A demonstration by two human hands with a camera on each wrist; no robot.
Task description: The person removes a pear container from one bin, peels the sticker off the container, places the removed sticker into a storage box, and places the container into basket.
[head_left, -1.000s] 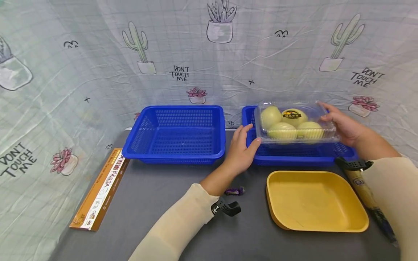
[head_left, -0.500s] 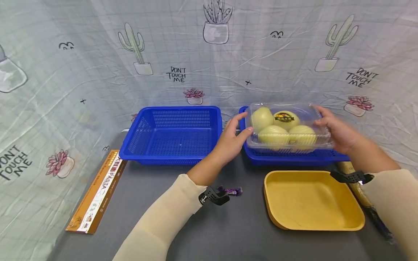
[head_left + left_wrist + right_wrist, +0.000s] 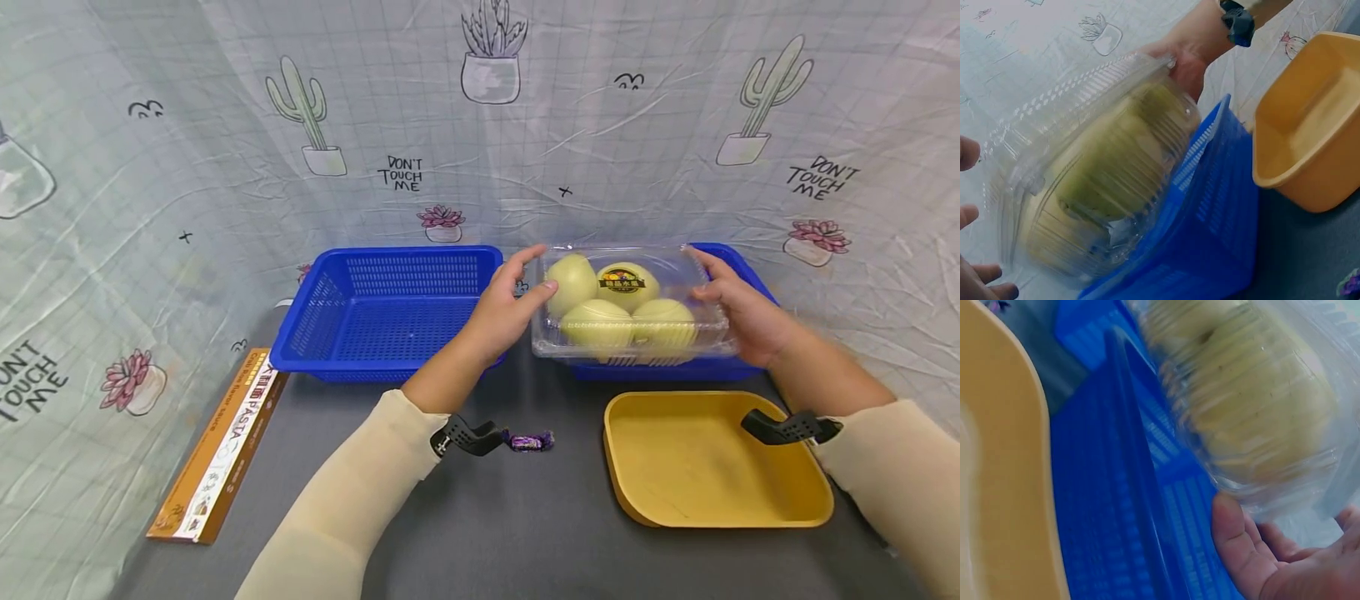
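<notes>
A clear plastic fruit box (image 3: 630,329) with several round yellow-green fruits inside is held above the right blue basket (image 3: 731,367). It carries a dark label with Chinese characters. The left hand (image 3: 498,312) holds its left end, thumb over the lid's edge; in the left wrist view some of these fingers (image 3: 969,215) show beside the box. At the other end the right hand (image 3: 750,321) grips the box, and the right wrist view has its thumb (image 3: 1230,525) against the plastic. Much of the right basket is hidden under the box.
Left of it stands another blue basket (image 3: 408,321). A yellow tray (image 3: 712,458) lies in front of the right basket. A purple-wrapped sweet (image 3: 528,442) and an orange-and-white pasta box (image 3: 221,450) lie on the grey table (image 3: 457,533). A patterned curtain (image 3: 577,117) hangs behind.
Both hands and the fruit box have moved left and slightly towards the person. More of the right basket's right end is uncovered. The baskets, tray and pasta box stay put.
</notes>
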